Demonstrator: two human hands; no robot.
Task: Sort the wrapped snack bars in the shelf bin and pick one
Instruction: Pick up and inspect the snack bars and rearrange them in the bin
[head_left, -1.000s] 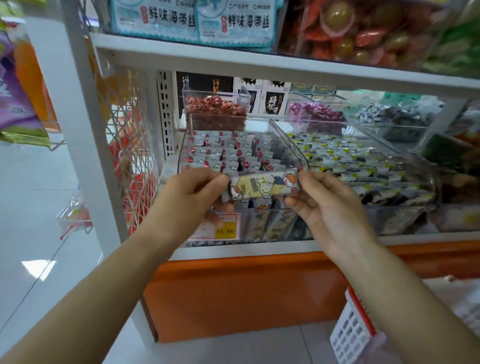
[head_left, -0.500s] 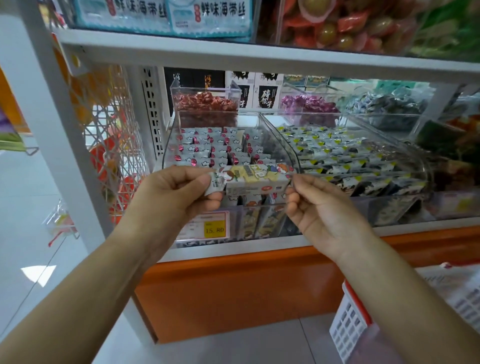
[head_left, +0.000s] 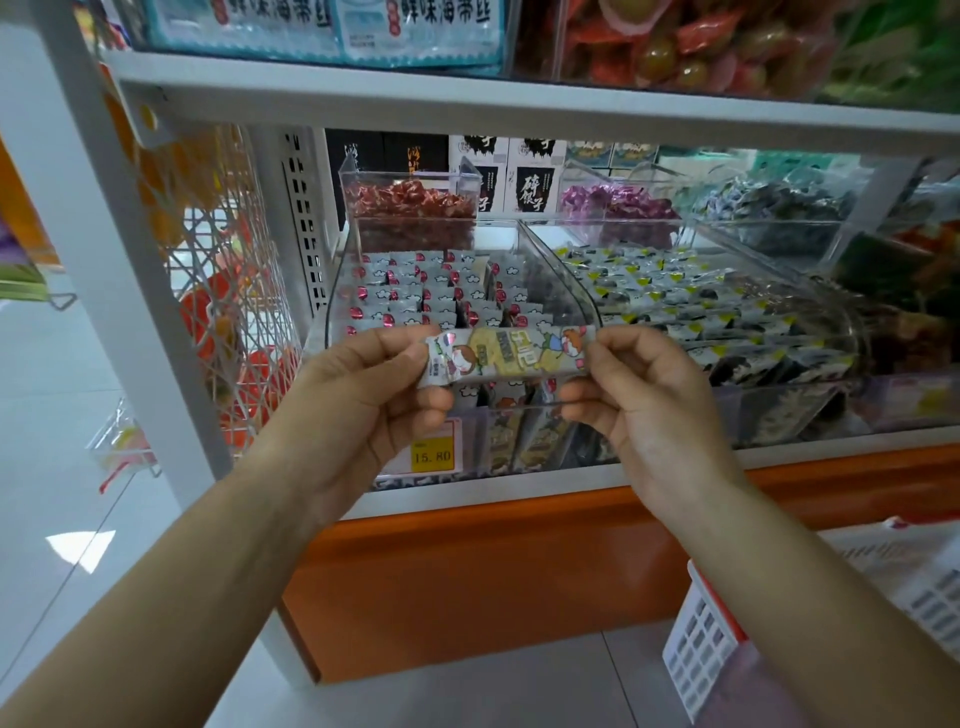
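Snack bar (head_left: 506, 358), one in number, is held level at the 6 o'clock edge of the clear shelf bin (head_left: 574, 299). A silvery wrapper with a yellow panel and cartoon figures is seen on it. Its 9 o'clock end is pinched by the curled fingers of the left hand (head_left: 363, 397), its 3 o'clock end by those of the right hand (head_left: 641, 402). Like bars (head_left: 431, 301) are stood in rows in the bin, too many to be counted. One second bin (head_left: 810, 384) at 3 o'clock is filled with packets (head_left: 691, 306).

The clear bin (head_left: 566, 296) is open on top, leaving a reach-in gap between its packed bars (head_left: 431, 299) and the upper shelf board (head_left: 519, 104), but the snack bar (head_left: 506, 356) pinched by the left hand (head_left: 363, 400) and right hand (head_left: 647, 410) spans its front rim, blocking the near approach
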